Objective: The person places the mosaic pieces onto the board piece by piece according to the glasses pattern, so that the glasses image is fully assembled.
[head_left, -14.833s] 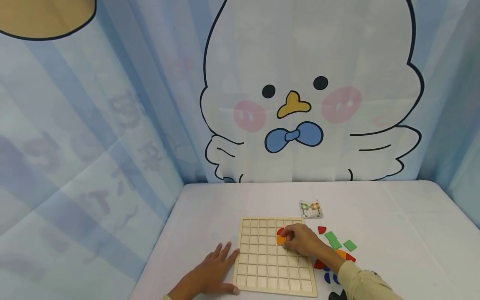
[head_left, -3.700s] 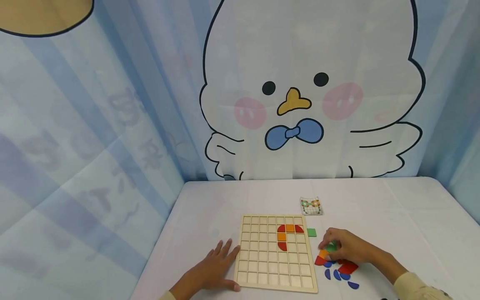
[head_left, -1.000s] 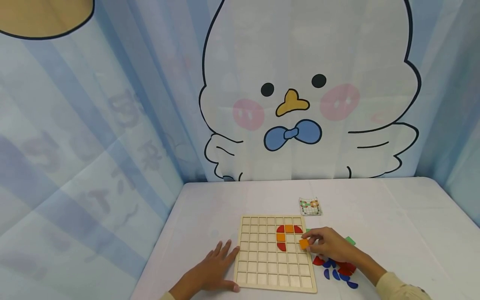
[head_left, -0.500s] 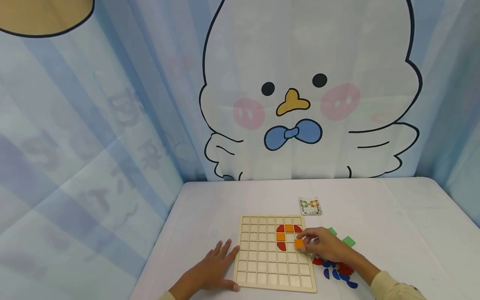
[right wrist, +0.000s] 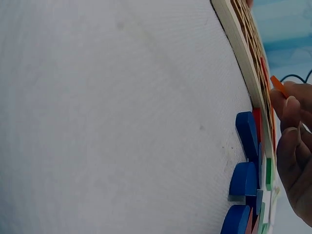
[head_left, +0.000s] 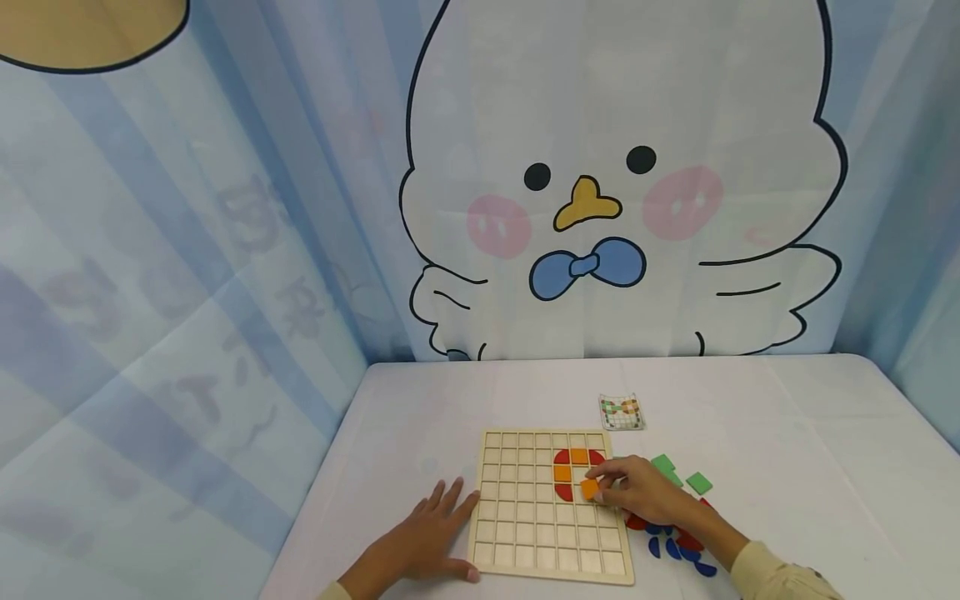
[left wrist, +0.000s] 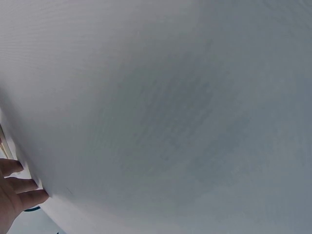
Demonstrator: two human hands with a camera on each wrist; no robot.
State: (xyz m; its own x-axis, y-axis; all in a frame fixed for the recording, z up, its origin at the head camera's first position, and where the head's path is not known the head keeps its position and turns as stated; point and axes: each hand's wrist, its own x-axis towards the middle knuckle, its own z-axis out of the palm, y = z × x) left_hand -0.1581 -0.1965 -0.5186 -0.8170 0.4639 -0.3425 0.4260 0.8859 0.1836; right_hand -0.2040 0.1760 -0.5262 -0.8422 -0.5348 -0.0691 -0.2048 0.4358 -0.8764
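Note:
A wooden grid board (head_left: 525, 533) lies on the white table in the head view. Set in its upper right cells are red quarter-round pieces (head_left: 563, 492) and orange square tiles (head_left: 562, 473). Over the board, my right hand (head_left: 637, 490) pinches another orange square tile (head_left: 590, 489) between thumb and fingertips; the right wrist view shows this orange tile (right wrist: 279, 86) tilted above the board's edge. My left hand (head_left: 420, 542) lies with spread fingers against the board's left side. In the left wrist view only part of the left hand (left wrist: 17, 192) appears at the edge.
Right of the board lie loose green squares (head_left: 700, 482), red pieces (head_left: 690, 542) and blue rounded pieces (head_left: 672, 548), partly covered by my right forearm. Behind the board sits a small pattern card (head_left: 621, 412). A printed curtain (head_left: 585, 325) hangs behind the table.
More red and orange pieces sit in the board than at first. My right hand has brought an orange tile from the loose pieces leftward over the board. The left hand stays in place.

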